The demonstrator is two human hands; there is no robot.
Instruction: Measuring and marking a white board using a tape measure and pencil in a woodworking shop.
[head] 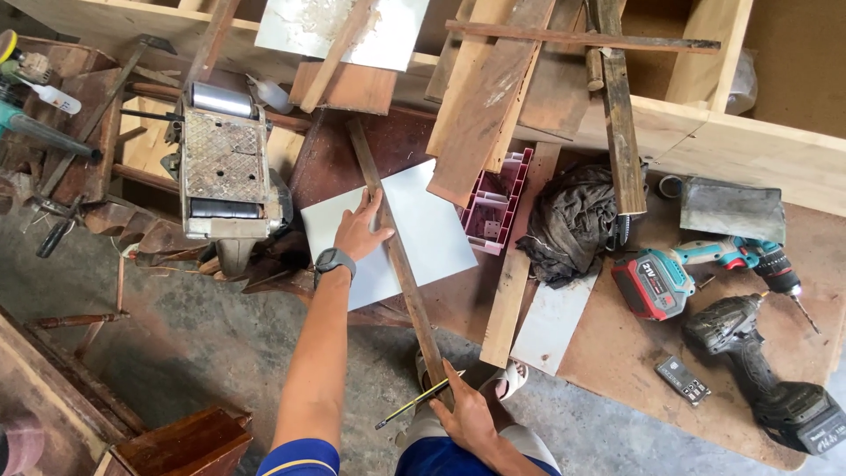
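Wood strip (398, 256) lies across the white board (432, 231) on the bench (617, 353); left hand (359, 231) presses it with fingers spread, right hand (465, 414) fingers clamp its near end and a pencil (414, 403).

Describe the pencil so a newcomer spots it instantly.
Start at the brown wooden workbench and follow the long thin wooden strip lying across the white flat panel to its near end. There the right hand pins the strip and holds the slim yellow-and-black pencil, the only yellow stick around.
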